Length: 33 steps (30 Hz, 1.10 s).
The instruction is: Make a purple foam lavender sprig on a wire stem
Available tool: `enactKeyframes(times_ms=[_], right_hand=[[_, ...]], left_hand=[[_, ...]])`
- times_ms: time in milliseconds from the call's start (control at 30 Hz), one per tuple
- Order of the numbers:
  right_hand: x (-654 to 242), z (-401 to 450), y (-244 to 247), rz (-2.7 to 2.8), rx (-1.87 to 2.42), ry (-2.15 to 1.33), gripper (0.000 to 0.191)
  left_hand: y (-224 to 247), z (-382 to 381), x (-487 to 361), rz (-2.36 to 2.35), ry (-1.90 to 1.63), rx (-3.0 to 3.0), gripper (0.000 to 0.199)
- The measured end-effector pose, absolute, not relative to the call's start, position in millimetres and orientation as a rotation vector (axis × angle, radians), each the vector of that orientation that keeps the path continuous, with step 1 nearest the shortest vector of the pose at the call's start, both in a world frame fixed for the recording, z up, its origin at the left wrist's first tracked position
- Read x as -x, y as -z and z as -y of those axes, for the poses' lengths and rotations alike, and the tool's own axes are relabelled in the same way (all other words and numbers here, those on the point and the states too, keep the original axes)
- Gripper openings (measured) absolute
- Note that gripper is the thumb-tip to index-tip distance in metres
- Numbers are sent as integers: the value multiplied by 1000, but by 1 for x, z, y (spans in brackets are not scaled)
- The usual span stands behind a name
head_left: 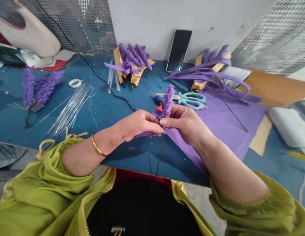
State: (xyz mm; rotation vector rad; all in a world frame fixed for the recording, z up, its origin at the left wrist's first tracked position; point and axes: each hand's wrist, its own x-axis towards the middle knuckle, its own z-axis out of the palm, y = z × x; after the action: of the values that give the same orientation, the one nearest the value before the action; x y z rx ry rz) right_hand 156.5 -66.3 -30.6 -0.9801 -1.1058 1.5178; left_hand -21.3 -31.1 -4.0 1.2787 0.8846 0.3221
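Observation:
Near the table's front middle, my left hand (140,124) and my right hand (188,124) meet at the base of an upright purple flower spike (168,98). Its thin green stem (160,154) hangs down below my fingers. My right thumb and fingers pinch the spike's lower part from the right. The fingers of my left hand close on the base from the left, and a purple strip (143,134) trails beneath that hand. Just behind the spike lie turquoise-handled scissors (192,100) and a dark blue tool with a red part (159,106).
Silver wires (70,111), a white tape roll (75,83) and purple flowers (43,88) lie left. Wrapped bouquets (135,62) and a phone (179,50) stand behind. Purple sheet (228,121), brown paper (275,85) and a white device (290,127) are right. A black cable (93,70) crosses the table.

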Motion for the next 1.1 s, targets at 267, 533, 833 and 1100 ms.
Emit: enactKeyframes(times_ms=[267,533,833,1100], right_hand=[[-148,68,33,1068,1068,-1398,30],[-143,69,32,1003,1128,-1338,37],[-144,70,32,1034,1113,-1318,34],[-166,64,26,947,914,-1737,30]], left_hand=[[12,33,20,-965,-331,-1388,6],[18,33,17,-976,-374,-1375,7],[17,34,15,-991,-397,-1264,4],[9,27,21,-779,-426,-1128,10]])
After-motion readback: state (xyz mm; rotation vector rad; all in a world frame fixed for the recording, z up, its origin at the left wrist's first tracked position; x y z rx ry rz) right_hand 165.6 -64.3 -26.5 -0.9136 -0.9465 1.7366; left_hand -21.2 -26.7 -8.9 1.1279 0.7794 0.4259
